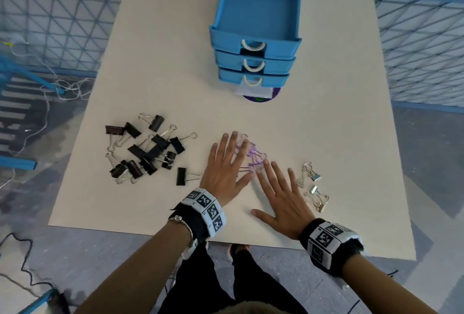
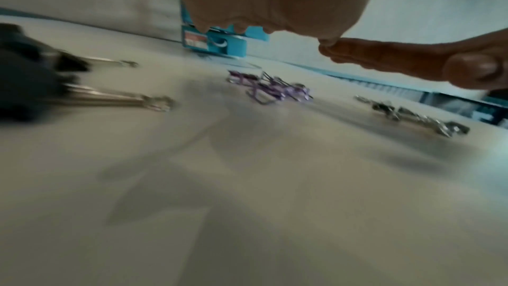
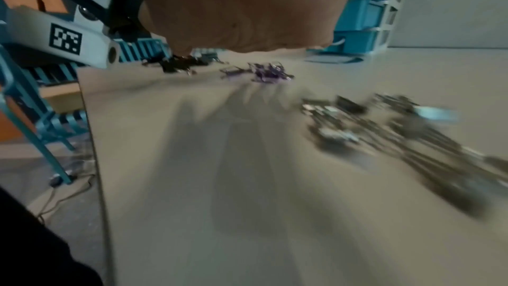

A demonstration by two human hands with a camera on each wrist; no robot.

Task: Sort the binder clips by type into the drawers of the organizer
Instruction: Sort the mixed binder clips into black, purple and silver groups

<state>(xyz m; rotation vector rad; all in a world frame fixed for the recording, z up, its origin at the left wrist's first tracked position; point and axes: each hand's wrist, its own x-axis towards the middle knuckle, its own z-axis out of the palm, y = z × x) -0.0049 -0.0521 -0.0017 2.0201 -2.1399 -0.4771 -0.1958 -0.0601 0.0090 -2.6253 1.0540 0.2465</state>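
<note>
Both flat hands, left hand (image 1: 224, 166) and right hand (image 1: 283, 199), hover with fingers released, spread over small purple metal binder clips (image 1: 253, 156) on the beige table (image 1: 326, 112).

both hands palm-down over the table, fingers straight and spread, holding nothing. left hand (image 1: 227, 165) angled forward and to the right, right hand (image 1: 281, 195) angled forward and to the left, thumb out sideways. fingertips of both converge near each other. forearms bare, each wrist wearing a black band with black-and-white marker tags. wrist views blurred.
</note>
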